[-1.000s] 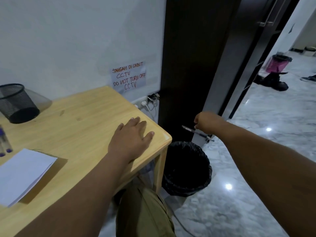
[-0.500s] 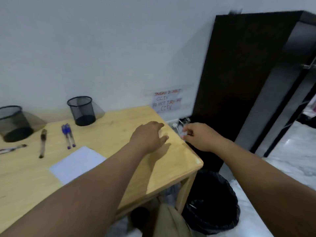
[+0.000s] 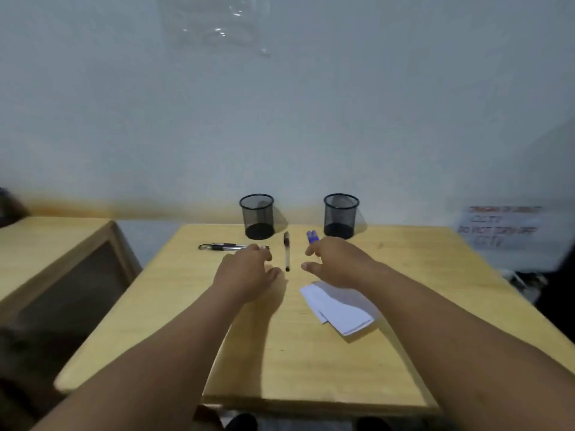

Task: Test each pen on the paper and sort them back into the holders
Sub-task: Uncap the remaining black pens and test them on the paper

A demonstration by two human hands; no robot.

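A clear pen [image 3: 286, 251] with a dark cap lies on the table [image 3: 311, 353], pointing toward the wall, between the two hands and touched by neither. Left of it, black pens [image 3: 221, 247] lie crosswise, their right ends under the fingertips of the left hand [image 3: 249, 276]; how many there are is hard to tell through the blur. Blue pens [image 3: 312, 236] show just past the right hand [image 3: 337, 264], which covers their near ends.

Both hands are spread, palms down, fingers loose, grasping nothing. The left hand rests low over the table near the black pens. The right hand hangs over the far edge of the paper [image 3: 339, 307], a small stack of white sheets lying askew on the table's right half.

Two black mesh holders stand upright at the back of the table near the wall: the left holder [image 3: 257, 216] behind the black pens, the right holder [image 3: 341, 216] just behind the blue pens. No pens show in either.

A second wooden table [image 3: 56, 244] stands to the left, apart from the first. On the wall to the right hangs a blurred notice [image 3: 501, 227] with red and dark lettering
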